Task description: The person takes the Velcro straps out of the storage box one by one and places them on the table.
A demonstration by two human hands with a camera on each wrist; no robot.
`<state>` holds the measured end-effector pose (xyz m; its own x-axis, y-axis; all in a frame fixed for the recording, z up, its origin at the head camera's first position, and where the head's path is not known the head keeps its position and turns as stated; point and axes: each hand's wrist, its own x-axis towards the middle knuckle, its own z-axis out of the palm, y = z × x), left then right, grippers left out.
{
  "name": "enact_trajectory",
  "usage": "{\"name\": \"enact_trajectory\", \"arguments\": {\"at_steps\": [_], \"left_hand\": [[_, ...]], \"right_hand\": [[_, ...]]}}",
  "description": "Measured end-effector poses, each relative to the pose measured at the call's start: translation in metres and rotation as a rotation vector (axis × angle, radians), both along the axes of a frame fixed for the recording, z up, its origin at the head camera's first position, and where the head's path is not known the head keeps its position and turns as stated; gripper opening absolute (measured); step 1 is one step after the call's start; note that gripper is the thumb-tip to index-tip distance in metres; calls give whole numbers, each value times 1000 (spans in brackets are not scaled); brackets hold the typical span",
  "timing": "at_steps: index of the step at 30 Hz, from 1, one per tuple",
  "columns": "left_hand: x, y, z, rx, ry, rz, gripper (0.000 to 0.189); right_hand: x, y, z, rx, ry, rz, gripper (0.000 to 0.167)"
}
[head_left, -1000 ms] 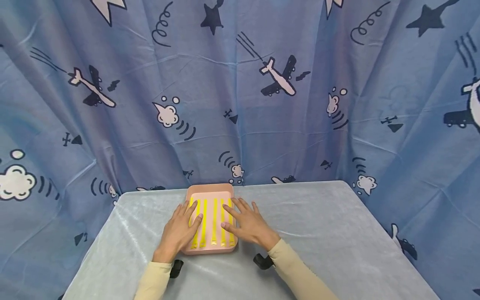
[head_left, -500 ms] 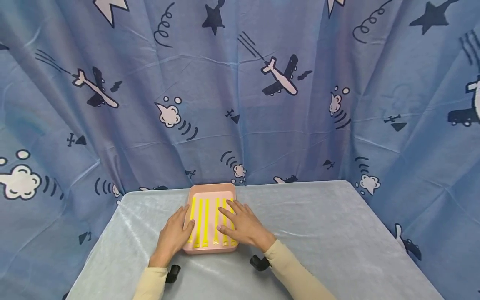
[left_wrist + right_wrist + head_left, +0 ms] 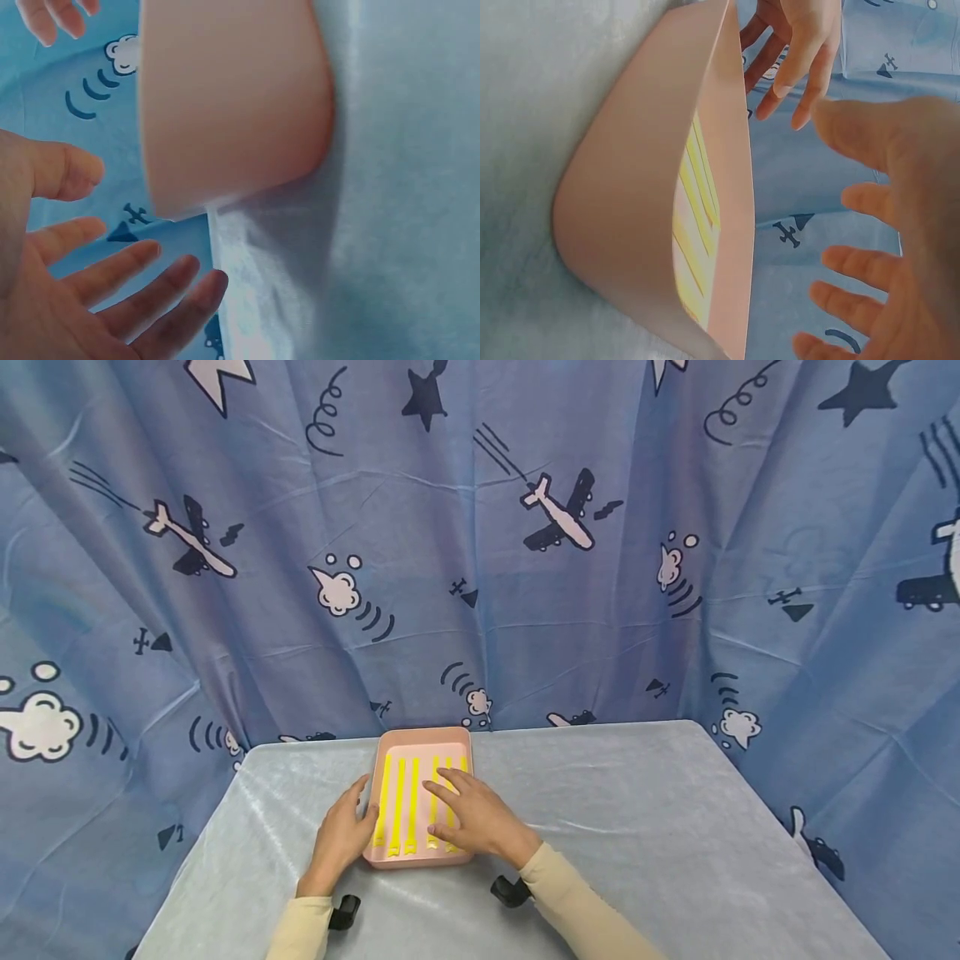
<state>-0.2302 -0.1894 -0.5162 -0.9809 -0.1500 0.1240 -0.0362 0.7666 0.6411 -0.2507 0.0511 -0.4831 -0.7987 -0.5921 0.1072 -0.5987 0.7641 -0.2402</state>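
Note:
A pink rectangular tray [image 3: 423,737] with raised walls stands near the far edge of the table. Several yellow strips [image 3: 412,802] with wider, notched near ends lie side by side in it, lengthwise. My left hand [image 3: 341,837] is just beside the tray's left wall, fingers spread and relaxed, holding nothing. Over the right part of the tray hovers my right hand [image 3: 480,817], its fingers apart and likewise holding nothing; it hides parts of the right-hand strips. In the right wrist view the tray wall [image 3: 630,172] stands apart from the fingertips [image 3: 829,296].
A pale grey-blue cloth covers the table [image 3: 637,810]. Behind it hangs a blue curtain [image 3: 420,610] printed with planes, clouds and stars. Black wrist mounts [image 3: 512,891] sit under both wrists.
My left hand has drawn back leftward from over the tray to beside its wall. The right hand has shifted slightly left over the tray. The strips appear to lie as before.

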Motion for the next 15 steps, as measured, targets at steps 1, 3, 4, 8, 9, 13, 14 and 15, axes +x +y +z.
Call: {"name": "enact_trajectory", "arguments": {"at_steps": [1, 3, 4, 8, 9, 13, 14, 15], "left_hand": [[0, 0, -1, 8, -1, 2, 57], [-1, -1, -4, 30, -2, 5, 56], [-1, -2, -6, 46, -5, 6, 56], [-3, -3, -10, 104, -16, 3, 55], [-3, -4, -11, 117, -20, 1, 55], [-3, -5, -14, 157, -39, -5, 54], [-3, -5, -15, 165, -42, -11, 54], [-3, -6, -16, 172, -39, -16, 54]], "right_hand": [[0, -1, 0, 1, 9, 9, 69], [0, -3, 0, 1, 24, 22, 67], [0, -5, 0, -2, 30, 27, 66], [0, -11, -3, 4, 56, 37, 63], [0, -13, -4, 1, 62, 43, 63], [1, -21, -5, -19, 92, 76, 59], [1, -23, -5, -23, 99, 83, 59], [2, -26, -5, -30, 102, 91, 58]]}}
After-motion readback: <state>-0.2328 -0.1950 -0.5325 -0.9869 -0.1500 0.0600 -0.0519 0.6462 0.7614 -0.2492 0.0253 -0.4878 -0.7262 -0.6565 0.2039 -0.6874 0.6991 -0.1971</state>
